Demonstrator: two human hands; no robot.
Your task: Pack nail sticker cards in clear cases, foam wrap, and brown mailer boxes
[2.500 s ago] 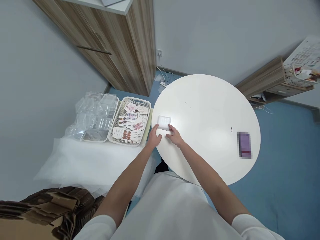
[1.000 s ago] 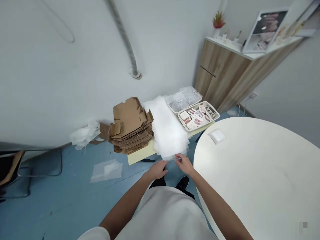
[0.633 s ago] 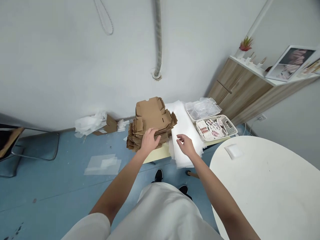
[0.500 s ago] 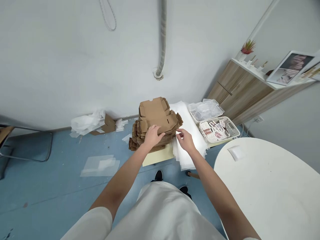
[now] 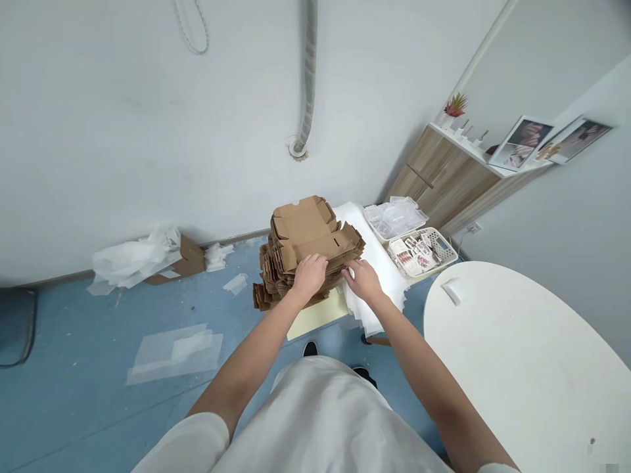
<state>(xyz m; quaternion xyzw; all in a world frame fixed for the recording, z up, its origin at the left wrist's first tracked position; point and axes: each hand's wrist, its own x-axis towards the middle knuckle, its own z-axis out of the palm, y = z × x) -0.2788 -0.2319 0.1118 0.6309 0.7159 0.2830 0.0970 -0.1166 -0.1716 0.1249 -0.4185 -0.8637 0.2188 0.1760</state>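
Note:
A stack of flat brown cardboard boxes (image 5: 303, 226) lies on a pale yellow surface (image 5: 318, 316), its sheets slightly uneven. My left hand (image 5: 310, 274) is closed on the front edge of the upper boxes, fingers curled together. At the stack's front right corner, my right hand (image 5: 363, 279) has its fingers bent with thumb and fingertips close to the cardboard edges; whether it grips a sheet is hard to make out. Directly under and beside that hand are white thin sheets (image 5: 382, 269), piled to the right of the boxes.
Two white baskets stand at the right, one with clear plastic packs (image 5: 397, 215), the other (image 5: 446, 248) with printed cards. A round white table (image 5: 522, 348) is at my right. A wooden cabinet (image 5: 434, 177) stands behind. Floor at left holds translucent sheets (image 5: 175, 351) and an open carton (image 5: 190, 259).
The view has turned a little to the right. My left hand has shifted slightly right along the front edge, and my right hand has come closer to the stack's corner.

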